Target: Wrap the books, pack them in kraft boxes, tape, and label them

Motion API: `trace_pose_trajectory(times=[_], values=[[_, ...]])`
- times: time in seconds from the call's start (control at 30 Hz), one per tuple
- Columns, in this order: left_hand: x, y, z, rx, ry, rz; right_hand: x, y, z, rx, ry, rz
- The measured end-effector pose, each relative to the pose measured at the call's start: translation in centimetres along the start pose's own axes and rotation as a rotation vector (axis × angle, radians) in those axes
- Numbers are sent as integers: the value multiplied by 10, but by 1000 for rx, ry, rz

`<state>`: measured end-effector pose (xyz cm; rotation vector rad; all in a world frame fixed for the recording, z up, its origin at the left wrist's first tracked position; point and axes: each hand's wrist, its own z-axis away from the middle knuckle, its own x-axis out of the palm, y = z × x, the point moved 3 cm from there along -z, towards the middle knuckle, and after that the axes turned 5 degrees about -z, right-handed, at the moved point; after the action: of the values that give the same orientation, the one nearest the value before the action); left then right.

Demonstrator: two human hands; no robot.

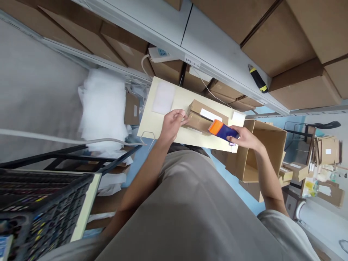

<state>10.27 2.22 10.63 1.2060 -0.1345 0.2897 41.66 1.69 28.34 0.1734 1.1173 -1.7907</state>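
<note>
- Head view: the work in hand looks like taping up a brown box, which lies on the cream counter between the two hands.
- The right hand has its fingers clamped on an orange and dark-blue tape dispenser, whose orange end is at the box's near side.
- The left hand is at the box's left end, thumb and fingertips close together (whether they pinch a strip of tape, I cannot tell).
- My judgement: the next move calls for a steady box and tape kept flat along the seam.
- Room: the counter is bare just left of the box, up to a white foam sheet; on the right, a big carton crowds the right forearm.
- Edges: the near edge is close to the box, and a shelf runs along the far side.
</note>
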Motion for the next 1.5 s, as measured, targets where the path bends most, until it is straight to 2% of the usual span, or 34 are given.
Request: trace_pose_trajectory(times=[0.1, 0.23, 0.33, 0.53, 0.67, 0.77, 0.83, 0.9, 0.97, 1.03, 1.1, 1.2, 1.33, 1.43, 1.5], values=[[5, -19, -16, -67, 13, 33, -6, 14, -35, 56, -40, -103], [4, -28, -29, -136, 99, 3, -3, 28, -65, 77, -90, -120], [2, -33, -36, -174, 188, -16, 0, 31, -77, 77, -140, -100], [6, -56, -49, -259, 255, -37, -2, 27, -89, 101, -214, -73], [11, -74, -57, -264, 237, -240, -3, 25, -93, 93, -238, -65], [12, -72, -57, -167, 177, -476, -2, 27, -93, 107, -229, -39], [13, -59, -54, 1, 97, -599, -1, 28, -92, 111, -225, -27], [23, -39, -49, 229, -102, -742, 1, 30, -91, 107, -230, -33], [39, -23, -44, 425, -368, -927, 0, 32, -92, 97, -237, -44], [55, -15, -41, 530, -591, -1116, -1, 34, -92, 95, -243, -47], [65, -13, -43, 561, -716, -1280, -3, 35, -94, 93, -256, -45], [67, -15, -49, 560, -781, -1443, -3, 37, -95, 80, -286, -52], [58, -13, -52, 575, -795, -1534, -12, 46, -82, 77, -387, -136], [53, -11, -49, 582, -790, -1552, -40, 74, -52, 127, -470, -161], [54, -12, -48, 571, -778, -1546, -64, 101, -27, 161, -457, -117]])
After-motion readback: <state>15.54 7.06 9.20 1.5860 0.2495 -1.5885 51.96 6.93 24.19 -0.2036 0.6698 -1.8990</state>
